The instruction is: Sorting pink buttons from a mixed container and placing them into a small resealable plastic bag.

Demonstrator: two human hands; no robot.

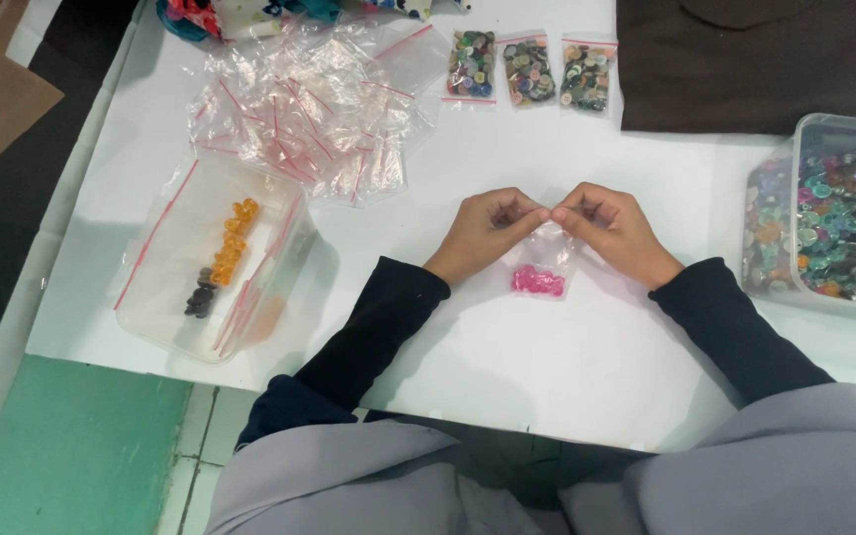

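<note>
**Pink buttons in a clear bag, pinched at its top by both hands**

Pink buttons [537,280] sit bunched at the bottom of a small clear zip bag [544,260], which lies on the white desk [507,367] near the middle of the view. The left hand [484,230] and the right hand [614,226] meet at the bag's top edge, each grip closed together on the plastic, fingertips almost touching one another. Both arms wear dark sleeves.

At nine o'clock from the bag, well apart, stands a clear plastic tray [165,327] holding packed bags of orange buttons [233,241] and dark buttons [199,295]. At eleven o'clock lies a loose heap of empty zip bags [314,114] with red strips. At twelve o'clock, near the desk's far edge, three filled bags of mixed buttons [529,71] lie side by side. At three o'clock a clear tub [806,139] holds many mixed coloured buttons. A dark brown cloth [755,59] lies at one o'clock.
</note>
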